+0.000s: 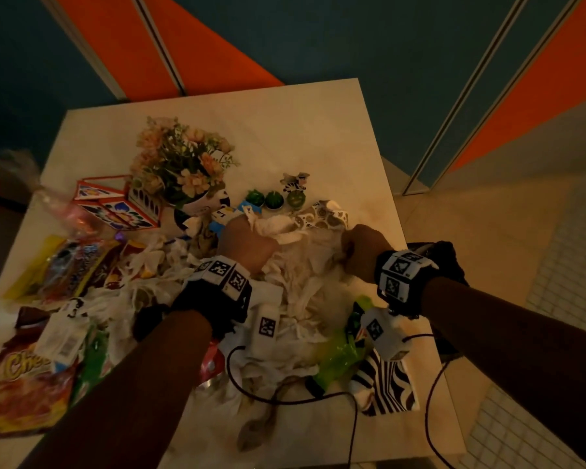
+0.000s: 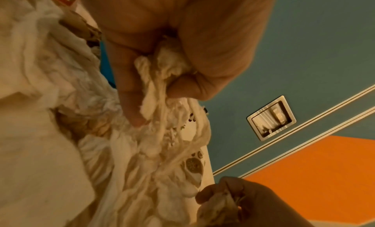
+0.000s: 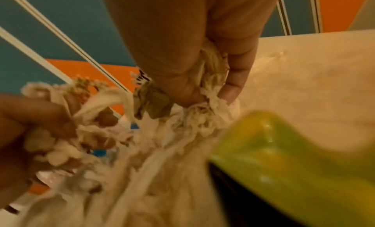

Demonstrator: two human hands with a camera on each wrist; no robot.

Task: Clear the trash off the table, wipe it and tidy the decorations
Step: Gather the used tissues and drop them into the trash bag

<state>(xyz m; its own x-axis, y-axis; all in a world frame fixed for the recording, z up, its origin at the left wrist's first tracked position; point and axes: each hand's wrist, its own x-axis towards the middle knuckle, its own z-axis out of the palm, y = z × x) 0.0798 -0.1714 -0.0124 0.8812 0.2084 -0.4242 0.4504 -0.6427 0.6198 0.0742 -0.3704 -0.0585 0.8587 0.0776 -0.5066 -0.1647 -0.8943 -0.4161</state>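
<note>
A heap of crumpled white tissue (image 1: 295, 292) covers the middle of the pale table (image 1: 285, 130). My left hand (image 1: 246, 243) is fisted round a wad of the tissue (image 2: 162, 79) at the heap's far side. My right hand (image 1: 362, 253) grips another bunch of tissue (image 3: 205, 105) at the heap's right edge. Snack wrappers (image 1: 31, 384) lie at the front left. Decorations stand behind the heap: a flower pot (image 1: 183, 167), a patterned box (image 1: 115, 204), small green figures (image 1: 273, 199) and a zebra figure (image 1: 295, 181).
A green wrapper (image 1: 339, 357) and a zebra-striped packet (image 1: 389, 387) lie at the front right, the green wrapper (image 3: 294, 166) close under my right wrist. A black bag (image 1: 444, 255) hangs off the table's right edge. Cables (image 1: 352, 418) trail over the front. Blue and orange wall panels (image 1: 217, 45) stand behind.
</note>
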